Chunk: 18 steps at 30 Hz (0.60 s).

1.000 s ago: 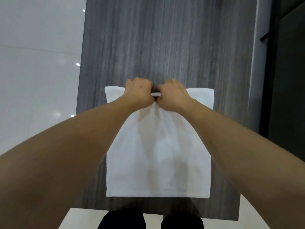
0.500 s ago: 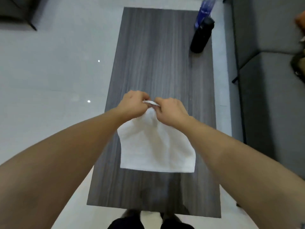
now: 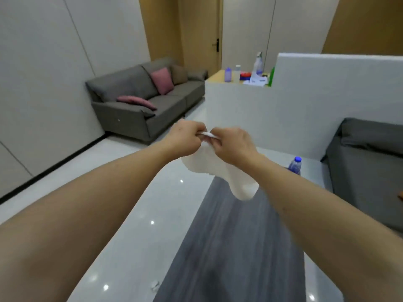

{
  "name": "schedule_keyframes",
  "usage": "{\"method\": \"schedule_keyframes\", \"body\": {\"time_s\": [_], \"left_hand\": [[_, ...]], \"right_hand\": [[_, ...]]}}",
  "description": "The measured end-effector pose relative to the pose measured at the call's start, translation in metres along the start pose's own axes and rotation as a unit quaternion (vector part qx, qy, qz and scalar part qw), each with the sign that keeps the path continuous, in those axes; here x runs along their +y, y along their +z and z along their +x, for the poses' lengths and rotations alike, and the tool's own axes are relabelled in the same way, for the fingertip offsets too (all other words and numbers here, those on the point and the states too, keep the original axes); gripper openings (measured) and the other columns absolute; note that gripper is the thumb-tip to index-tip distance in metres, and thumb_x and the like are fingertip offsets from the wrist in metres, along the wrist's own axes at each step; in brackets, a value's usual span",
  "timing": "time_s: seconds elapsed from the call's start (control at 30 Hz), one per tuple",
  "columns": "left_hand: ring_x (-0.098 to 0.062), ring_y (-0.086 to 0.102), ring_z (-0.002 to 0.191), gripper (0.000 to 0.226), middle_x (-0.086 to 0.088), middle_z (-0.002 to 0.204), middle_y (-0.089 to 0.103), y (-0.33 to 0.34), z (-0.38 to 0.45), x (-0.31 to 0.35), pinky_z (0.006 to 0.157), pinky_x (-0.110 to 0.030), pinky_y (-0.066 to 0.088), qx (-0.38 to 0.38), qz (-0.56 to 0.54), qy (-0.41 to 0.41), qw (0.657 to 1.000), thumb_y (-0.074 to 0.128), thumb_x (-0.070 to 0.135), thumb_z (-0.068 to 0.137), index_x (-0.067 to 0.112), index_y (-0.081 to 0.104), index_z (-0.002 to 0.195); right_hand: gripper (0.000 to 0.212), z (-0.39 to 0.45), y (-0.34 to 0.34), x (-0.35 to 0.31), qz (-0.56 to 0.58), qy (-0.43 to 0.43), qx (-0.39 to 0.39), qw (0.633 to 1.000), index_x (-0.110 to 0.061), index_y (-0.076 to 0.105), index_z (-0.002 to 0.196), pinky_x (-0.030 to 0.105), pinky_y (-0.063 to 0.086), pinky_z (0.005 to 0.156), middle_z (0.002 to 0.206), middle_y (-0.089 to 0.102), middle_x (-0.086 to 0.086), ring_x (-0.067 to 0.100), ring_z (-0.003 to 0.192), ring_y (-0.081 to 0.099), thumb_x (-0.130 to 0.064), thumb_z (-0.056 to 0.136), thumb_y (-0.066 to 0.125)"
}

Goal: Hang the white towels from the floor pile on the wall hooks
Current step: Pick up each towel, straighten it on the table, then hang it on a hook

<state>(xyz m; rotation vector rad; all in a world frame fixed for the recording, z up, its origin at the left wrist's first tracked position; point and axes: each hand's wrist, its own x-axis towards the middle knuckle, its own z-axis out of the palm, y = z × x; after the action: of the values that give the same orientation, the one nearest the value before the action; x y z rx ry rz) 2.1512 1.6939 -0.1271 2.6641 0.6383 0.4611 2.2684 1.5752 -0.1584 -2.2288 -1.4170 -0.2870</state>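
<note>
Both hands pinch the white towel (image 3: 220, 168) at its top edge, left grip (image 3: 188, 138) and right grip (image 3: 234, 146) close together; lifted off the tabletop (image 3: 235, 247) where it lay a second ago, it's ready for carrying, no hooks in view

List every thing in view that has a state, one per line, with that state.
Towel: lifted, hanging in the air, pinched at its top edge.
Left hand: pinches the towel's top edge.
Right hand: pinches the same edge, next to the left hand.
Door: closed.
Bottle: upright, capped, on the low table's far end.
Spray bottle: upright on the counter.
</note>
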Motion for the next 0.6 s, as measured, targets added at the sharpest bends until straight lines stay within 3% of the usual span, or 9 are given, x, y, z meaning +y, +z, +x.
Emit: {"method": "schedule_keyframes", "body": {"time_s": [0.17,0.3,0.4,0.5,0.6], "left_hand": [[-0.018,0.06,0.086,0.021,0.005,0.084,0.066,-0.129,-0.049,-0.008,0.076,-0.04,0.052,0.085,0.046,0.006,0.995,0.055,0.018,0.092,0.035,0.062,0.082],[-0.015,0.059,0.089,0.031,0.01,0.091,0.066,-0.211,-0.114,-0.036,0.077,-0.031,0.05,0.116,0.103,-0.047,0.987,0.046,0.012,0.087,0.034,0.067,0.095],[-0.017,0.06,0.097,0.036,0.008,0.099,0.065,-0.267,-0.184,-0.071,0.082,-0.029,0.048,0.14,0.136,-0.109,0.975,0.045,0.014,0.085,0.032,0.067,0.108],[-0.019,0.061,0.105,0.031,0.002,0.112,0.068,-0.32,-0.266,-0.114,0.09,-0.028,0.047,0.184,0.156,-0.152,0.959,0.05,0.021,0.089,0.027,0.068,0.115],[-0.019,0.06,0.108,0.029,0.001,0.116,0.067,-0.371,-0.351,-0.157,0.094,-0.03,0.046,0.204,0.186,-0.202,0.94,0.052,0.034,0.093,0.028,0.066,0.117]], "right_hand": [[0.024,0.035,-0.053,-0.106,0.019,-0.079,0.073,0.994,-0.021,0.06,0.086,0.036,0.045,0.062,0.077,0.064,0.006,0.03,0.074,0.058,-0.04,0.095,0.049],[0.031,0.042,-0.077,-0.199,0.052,-0.132,0.102,0.985,-0.019,0.054,0.074,0.032,0.036,0.056,0.066,0.056,0.001,0.027,0.066,0.054,-0.04,0.096,0.05],[0.032,0.036,-0.08,-0.282,0.075,-0.177,0.106,0.975,-0.017,0.052,0.073,0.032,0.036,0.059,0.062,0.047,-0.006,0.026,0.068,0.051,-0.039,0.096,0.051],[0.031,0.022,-0.071,-0.375,0.086,-0.231,0.094,0.965,-0.021,0.048,0.072,0.031,0.031,0.058,0.069,0.054,-0.003,0.024,0.071,0.05,-0.04,0.097,0.049],[0.028,0.003,-0.055,-0.473,0.099,-0.284,0.063,0.952,-0.026,0.048,0.075,0.031,0.034,0.062,0.074,0.056,-0.003,0.024,0.075,0.054,-0.041,0.098,0.045]]}}
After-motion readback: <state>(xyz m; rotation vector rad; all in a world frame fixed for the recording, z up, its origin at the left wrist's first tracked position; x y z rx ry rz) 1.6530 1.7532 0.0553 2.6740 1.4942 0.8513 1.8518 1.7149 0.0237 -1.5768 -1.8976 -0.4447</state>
